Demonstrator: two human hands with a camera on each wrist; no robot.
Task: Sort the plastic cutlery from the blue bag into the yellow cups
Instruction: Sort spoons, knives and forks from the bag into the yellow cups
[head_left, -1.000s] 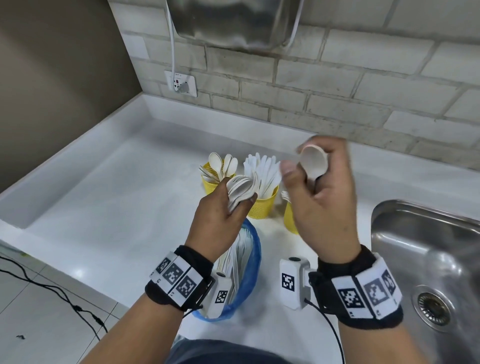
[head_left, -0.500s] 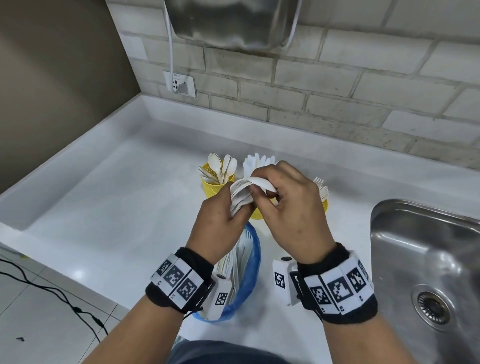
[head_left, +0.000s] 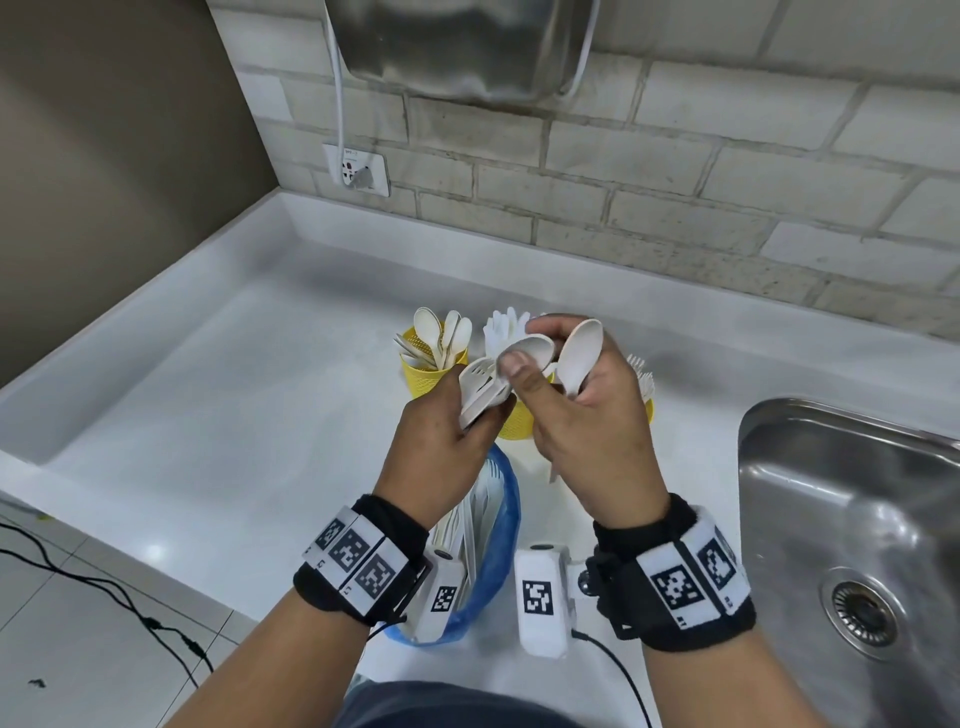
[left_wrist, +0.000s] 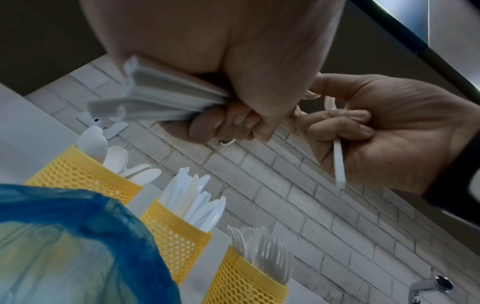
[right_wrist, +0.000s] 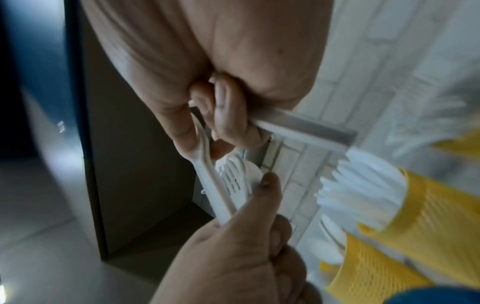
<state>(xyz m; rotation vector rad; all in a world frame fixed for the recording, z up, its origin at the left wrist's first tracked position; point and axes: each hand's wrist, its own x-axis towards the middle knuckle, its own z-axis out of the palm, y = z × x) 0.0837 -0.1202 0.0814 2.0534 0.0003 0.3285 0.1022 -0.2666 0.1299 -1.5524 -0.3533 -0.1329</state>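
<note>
Your left hand (head_left: 441, 436) holds a bunch of white cutlery (head_left: 480, 392) tight, above the blue bag (head_left: 501, 525) on the worktop (head_left: 218, 395). Your right hand (head_left: 587, 410) holds one spoon (head_left: 581, 358) and pinches another spoon (head_left: 527, 351) from the bunch. Three yellow cups (left_wrist: 78, 174) stand behind, with spoons, knives and forks.

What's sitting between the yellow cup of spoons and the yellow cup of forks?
The yellow cup of knives, between the spoon cup and the fork cup; clearest in the left wrist view.
</note>
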